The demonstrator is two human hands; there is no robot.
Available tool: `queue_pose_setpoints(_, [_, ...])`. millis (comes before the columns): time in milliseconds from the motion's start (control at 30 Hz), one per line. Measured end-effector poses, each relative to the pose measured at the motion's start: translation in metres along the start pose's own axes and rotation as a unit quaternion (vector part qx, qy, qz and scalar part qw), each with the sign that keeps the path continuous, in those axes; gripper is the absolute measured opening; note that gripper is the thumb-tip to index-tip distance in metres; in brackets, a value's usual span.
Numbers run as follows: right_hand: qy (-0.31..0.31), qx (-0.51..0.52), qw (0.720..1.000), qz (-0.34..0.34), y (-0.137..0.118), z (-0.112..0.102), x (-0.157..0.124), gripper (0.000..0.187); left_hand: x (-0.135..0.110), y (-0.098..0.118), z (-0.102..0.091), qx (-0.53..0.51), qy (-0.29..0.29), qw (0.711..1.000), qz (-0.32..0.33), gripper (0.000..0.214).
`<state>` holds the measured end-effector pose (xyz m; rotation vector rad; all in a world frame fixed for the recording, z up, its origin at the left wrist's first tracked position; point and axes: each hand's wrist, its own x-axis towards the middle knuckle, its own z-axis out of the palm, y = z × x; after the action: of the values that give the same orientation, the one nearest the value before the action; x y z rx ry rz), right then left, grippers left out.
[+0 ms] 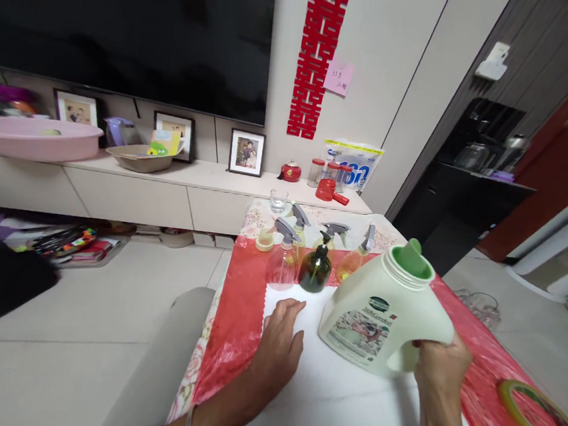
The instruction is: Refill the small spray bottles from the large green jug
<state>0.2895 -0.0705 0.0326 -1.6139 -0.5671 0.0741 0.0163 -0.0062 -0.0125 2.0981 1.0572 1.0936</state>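
Observation:
A large pale green detergent jug, its uncapped mouth showing a green spout, is tilted over the white sheet. My right hand is wrapped round its handle. To the left, my left hand is held over the sheet with its fingers stretched out and nothing in them. Just beyond that hand stand a clear spray bottle with a grey trigger and a dark green pump bottle. An amber spray bottle is partly hidden behind the jug.
Red plastic covers the table under the sheet. A roll of yellow tape lies at right. A small glass cup stands at the table's far end. Behind is a low cabinet with photo frames, a pink basin and red-lidded jars.

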Motion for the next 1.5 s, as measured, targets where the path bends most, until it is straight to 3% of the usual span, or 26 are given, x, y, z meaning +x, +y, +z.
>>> queue_pose_setpoints(100, [-0.009, -0.008, 1.0, 0.012, -0.002, 0.004, 0.001, 0.024, -0.004, -0.005, 0.004, 0.02, 0.013, 0.999, 0.023, 0.051])
queue_pose_setpoints(267, [-0.022, -0.027, 0.999, 0.03, -0.002, 0.003, 0.0, 0.029, -0.009, -0.008, 0.006, 0.041, -0.026, 0.998, 0.042, 0.048])
queue_pose_setpoints(467, [-0.053, -0.034, 0.997, 0.04, 0.002, -0.007, -0.008, 0.041, -0.01, -0.008, 0.003, 0.04, -0.008, 0.996, 0.081, 0.042])
queue_pose_setpoints(633, [-0.128, -0.008, 0.99, 0.052, 0.005, -0.021, -0.014, 0.06, -0.009, -0.007, -0.002, 0.035, -0.025, 0.995, 0.089, 0.039])
queue_pose_setpoints(800, [-0.199, -0.001, 0.977, 0.075, 0.005, -0.04, -0.015, 0.066, -0.009, -0.007, -0.004, 0.029, -0.042, 0.995, 0.091, 0.039])
queue_pose_setpoints(900, [-0.206, -0.005, 0.975, 0.087, 0.008, -0.054, -0.014, 0.069, -0.009, -0.006, -0.003, 0.028, -0.048, 0.995, 0.088, 0.039])
queue_pose_setpoints(1000, [-0.164, 0.009, 0.982, 0.09, 0.016, -0.068, -0.012, 0.073, -0.009, -0.006, -0.003, 0.03, -0.046, 0.995, 0.085, 0.04])
queue_pose_setpoints(1167, [-0.005, 0.125, 0.992, 0.007, 0.017, -0.08, -0.011, 0.06, -0.006, -0.007, -0.005, 0.013, -0.023, 0.996, 0.082, 0.038])
queue_pose_setpoints(1300, [0.068, 0.196, 0.973, -0.099, -0.007, -0.067, -0.023, 0.039, -0.002, -0.005, -0.008, -0.032, 0.019, 0.997, 0.067, 0.033])
queue_pose_setpoints(1400, [0.04, 0.196, 0.969, -0.145, -0.027, -0.047, -0.048, 0.03, 0.002, -0.002, -0.012, -0.077, 0.058, 0.995, 0.04, 0.029])
queue_pose_setpoints(1500, [-0.1, 0.129, 0.963, -0.214, -0.037, -0.024, -0.081, 0.02, 0.004, 0.001, -0.016, -0.11, 0.085, 0.99, 0.02, 0.025])
